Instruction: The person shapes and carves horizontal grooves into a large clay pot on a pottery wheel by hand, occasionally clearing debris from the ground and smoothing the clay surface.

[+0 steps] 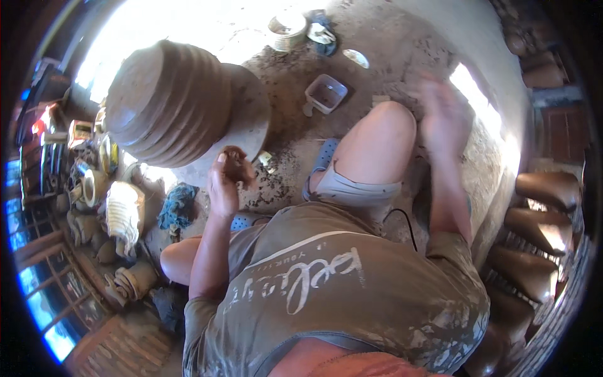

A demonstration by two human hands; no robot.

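A large ribbed clay pot (166, 103) stands on a round pottery wheel (254, 103) to the front left. My left hand (225, 185) is beside the wheel's near edge, its fingers closed around a brown lump of clay (237, 164). The hand is apart from the pot. On the other side, my right hand (440, 116) is raised past my bent right knee and smeared by motion, so its fingers cannot be made out. A small rectangular basin (326, 93) sits on the floor between the wheel and my knee.
A pale bucket (287, 31) and dark cloth (321, 34) lie at the back. Blue cloth (178, 206) and a ribbed pale vessel (125, 210) are on the left. Several brown pots (534, 229) line the right. Clay scraps (276, 188) litter the floor near the wheel.
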